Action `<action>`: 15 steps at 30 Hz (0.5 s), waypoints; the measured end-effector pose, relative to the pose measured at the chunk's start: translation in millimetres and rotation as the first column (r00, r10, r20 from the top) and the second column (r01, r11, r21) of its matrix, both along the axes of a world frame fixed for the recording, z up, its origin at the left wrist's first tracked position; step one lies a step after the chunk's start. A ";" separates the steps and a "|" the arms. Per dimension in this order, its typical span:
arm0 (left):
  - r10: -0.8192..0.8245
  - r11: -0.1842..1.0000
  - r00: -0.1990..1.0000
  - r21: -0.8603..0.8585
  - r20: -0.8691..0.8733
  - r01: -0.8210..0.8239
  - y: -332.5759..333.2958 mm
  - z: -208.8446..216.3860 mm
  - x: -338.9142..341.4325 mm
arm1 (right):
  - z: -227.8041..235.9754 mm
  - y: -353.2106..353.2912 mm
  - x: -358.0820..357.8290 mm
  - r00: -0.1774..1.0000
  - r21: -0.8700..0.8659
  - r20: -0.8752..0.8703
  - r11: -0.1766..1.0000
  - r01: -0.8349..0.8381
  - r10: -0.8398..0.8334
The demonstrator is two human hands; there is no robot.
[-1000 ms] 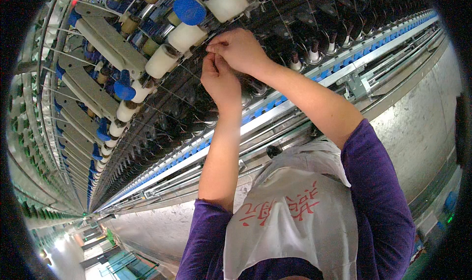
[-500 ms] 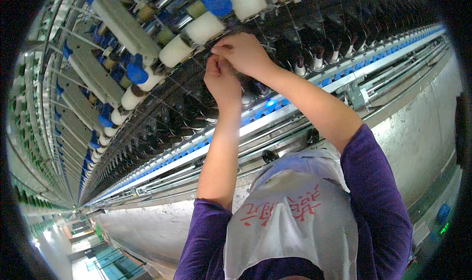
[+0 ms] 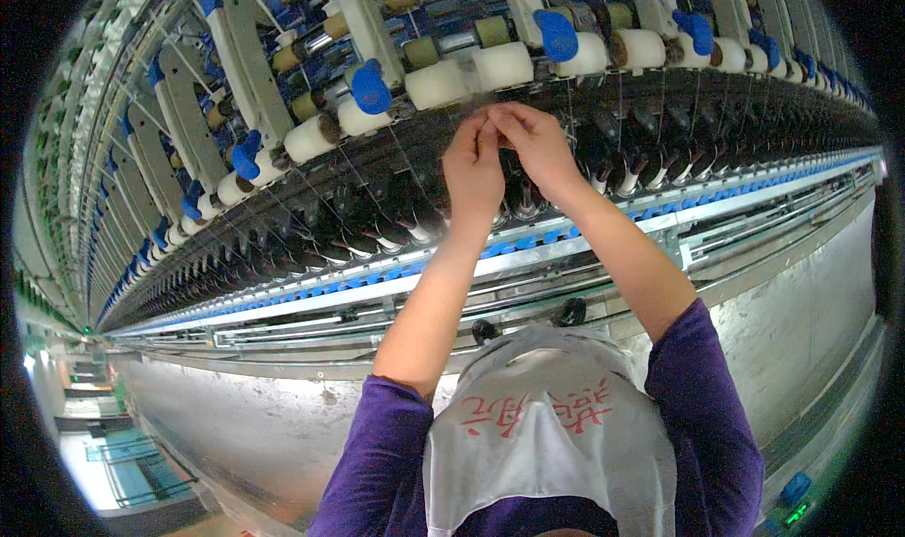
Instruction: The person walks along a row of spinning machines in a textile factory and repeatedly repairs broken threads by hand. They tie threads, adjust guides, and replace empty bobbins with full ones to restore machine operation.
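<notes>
My left hand and my right hand are raised to a spinning frame, their fingertips pinched together and touching. Whatever lies between the fingers is too small or hidden to make out. Just above them sits a row of white rollers, with blue-ended lever arms along it. Behind and below the hands runs a line of dark spindles, some carrying pale bobbins. Thin yarns run down from the rollers to the spindles on both sides of my hands.
A metal rail with blue parts crosses below the spindles. Beneath it are long rods, two black round knobs and a pale metal panel. A white apron covers my front. An aisle recedes at the lower left.
The view has turned, so the machine lies more level and my hands appear further right. My fingertips now meet pointing upward, close under the white rollers; both hands stay pinched.
</notes>
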State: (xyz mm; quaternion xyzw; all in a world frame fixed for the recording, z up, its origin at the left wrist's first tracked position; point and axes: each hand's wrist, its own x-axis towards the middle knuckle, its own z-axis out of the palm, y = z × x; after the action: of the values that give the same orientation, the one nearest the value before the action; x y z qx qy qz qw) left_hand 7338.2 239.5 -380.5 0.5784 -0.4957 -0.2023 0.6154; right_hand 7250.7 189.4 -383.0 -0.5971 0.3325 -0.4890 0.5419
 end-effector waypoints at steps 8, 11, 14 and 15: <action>0.129 0.988 0.930 0.039 0.345 -0.151 3.3 7.1 3.7 | -5.7 3.4 10.0 0.988 0.191 0.143 0.977 -0.091 0.064; 0.094 0.988 0.981 0.102 0.169 -0.112 22.1 -0.7 -2.6 | -13.9 21.5 4.5 0.993 0.273 0.064 0.956 -0.109 0.095; -0.018 0.999 0.998 0.031 0.060 0.016 28.3 -3.5 -5.7 | -15.3 28.2 -5.7 0.980 0.197 0.167 0.970 -0.142 0.110; -0.062 0.998 0.997 0.019 0.035 0.061 28.0 -2.8 -5.5 | -14.4 28.9 -8.3 0.978 0.175 0.189 0.976 -0.127 0.094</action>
State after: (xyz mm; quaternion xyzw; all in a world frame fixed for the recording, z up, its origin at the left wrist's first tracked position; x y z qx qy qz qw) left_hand 7332.7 267.5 -383.3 0.5718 -0.5225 -0.2152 0.5947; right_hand 7242.4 218.3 -397.4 -0.5150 0.2927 -0.4767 0.6495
